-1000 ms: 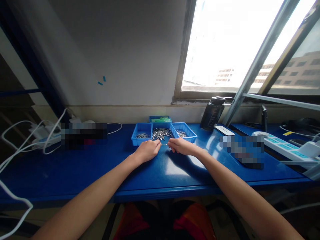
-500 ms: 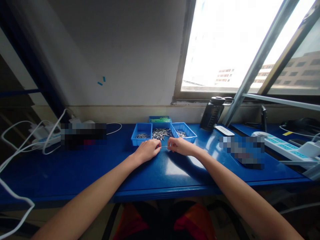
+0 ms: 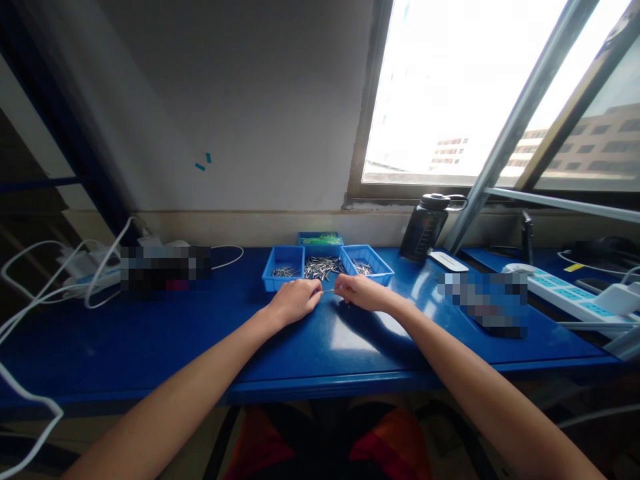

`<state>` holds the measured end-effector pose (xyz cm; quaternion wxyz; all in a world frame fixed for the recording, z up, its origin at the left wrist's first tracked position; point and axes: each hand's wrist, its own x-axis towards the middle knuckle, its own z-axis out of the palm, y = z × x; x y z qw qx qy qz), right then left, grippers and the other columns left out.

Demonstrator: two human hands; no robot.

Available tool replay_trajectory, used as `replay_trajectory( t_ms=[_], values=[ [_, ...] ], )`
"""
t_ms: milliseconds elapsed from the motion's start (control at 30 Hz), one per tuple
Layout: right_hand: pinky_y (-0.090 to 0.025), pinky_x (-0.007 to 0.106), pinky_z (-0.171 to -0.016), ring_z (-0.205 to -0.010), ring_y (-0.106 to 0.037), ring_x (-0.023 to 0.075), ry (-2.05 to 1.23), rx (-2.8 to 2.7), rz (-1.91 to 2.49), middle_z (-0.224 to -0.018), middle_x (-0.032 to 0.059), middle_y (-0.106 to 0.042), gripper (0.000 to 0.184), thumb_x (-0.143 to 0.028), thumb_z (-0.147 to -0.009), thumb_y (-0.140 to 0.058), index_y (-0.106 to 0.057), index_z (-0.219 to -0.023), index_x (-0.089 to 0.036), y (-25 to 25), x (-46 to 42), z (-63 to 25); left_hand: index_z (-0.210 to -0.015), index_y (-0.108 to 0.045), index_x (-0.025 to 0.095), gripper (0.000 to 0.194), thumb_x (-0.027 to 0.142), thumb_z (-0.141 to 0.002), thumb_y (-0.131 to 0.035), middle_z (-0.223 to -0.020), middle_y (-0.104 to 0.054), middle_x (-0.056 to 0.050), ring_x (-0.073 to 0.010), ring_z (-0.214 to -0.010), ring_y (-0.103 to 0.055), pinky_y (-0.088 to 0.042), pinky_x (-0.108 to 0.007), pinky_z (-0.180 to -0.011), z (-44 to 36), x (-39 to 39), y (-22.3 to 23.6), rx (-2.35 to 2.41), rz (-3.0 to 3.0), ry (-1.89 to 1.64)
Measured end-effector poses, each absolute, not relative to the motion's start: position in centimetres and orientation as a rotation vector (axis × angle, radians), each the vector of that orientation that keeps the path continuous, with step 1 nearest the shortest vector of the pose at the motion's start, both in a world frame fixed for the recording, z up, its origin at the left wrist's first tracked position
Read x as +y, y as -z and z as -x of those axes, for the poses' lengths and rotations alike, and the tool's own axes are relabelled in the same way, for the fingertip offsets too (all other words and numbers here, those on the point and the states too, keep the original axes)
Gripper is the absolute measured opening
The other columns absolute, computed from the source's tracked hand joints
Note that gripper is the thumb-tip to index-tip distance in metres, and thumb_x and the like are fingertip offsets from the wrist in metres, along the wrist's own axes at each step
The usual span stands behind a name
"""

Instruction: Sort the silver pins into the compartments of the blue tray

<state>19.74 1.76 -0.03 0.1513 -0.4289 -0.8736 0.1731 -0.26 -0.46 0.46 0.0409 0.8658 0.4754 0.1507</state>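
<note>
A thin, shiny metal pin [image 3: 328,291] spans the small gap between my two hands, just above the desk. My left hand [image 3: 294,300] pinches its left end between thumb and fingertips. At the other end, the fingers of my right hand [image 3: 361,292] are closed on it. Just beyond the hands, a loose pile of similar metal pins [image 3: 324,267] lies between two blue bins. Some small metal pieces lie in the left bin [image 3: 284,257], and more in the right bin [image 3: 376,258]. Details of the held pin are too small to make out.
Behind the pile is another blue bin [image 3: 301,238] with green items. A black bottle [image 3: 425,228] and a white flat device [image 3: 449,261] stand right of the bins on the blue desk [image 3: 200,340]. Power strips [image 3: 565,293] and white cables [image 3: 30,387] lie at the sides.
Both hands stay nearly in place, with the pin still between them. My right fingers have shifted very slightly.
</note>
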Motion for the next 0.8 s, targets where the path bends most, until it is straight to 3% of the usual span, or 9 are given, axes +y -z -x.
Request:
replay_trajectory(
  t_ms=[400, 800],
  values=[
    [-0.036, 0.021, -0.053, -0.049, -0.047, 0.0083, -0.629, -2.472, 1.217, -0.057, 0.0011, -0.056, 0.038, -0.04, -0.088, -0.029, -0.055, -0.075, -0.015, -0.34, 1.52, -19.58, -0.088, -0.057, 0.018, 0.037, 0.038, -0.088, -0.026, -0.08, -0.064, -0.008, -0.0214, -0.077, -0.06, -0.042, -0.028, -0.064, -0.17, -0.8, -0.53, 1.619, -2.666, -0.355],
    [-0.036, 0.02, -0.053, -0.05, -0.049, 0.0086, -0.605, -2.471, 1.185, -0.059, 0.0002, -0.058, 0.033, -0.042, -0.086, -0.034, -0.054, -0.078, -0.016, -0.52, 1.36, -19.66, -0.09, -0.055, 0.019, 0.037, 0.038, -0.089, -0.023, -0.08, -0.064, -0.008, -0.0223, -0.075, -0.061, -0.042, -0.028, -0.062, 0.19, -0.34, -0.08, 1.577, -2.717, -0.356]
  ],
)
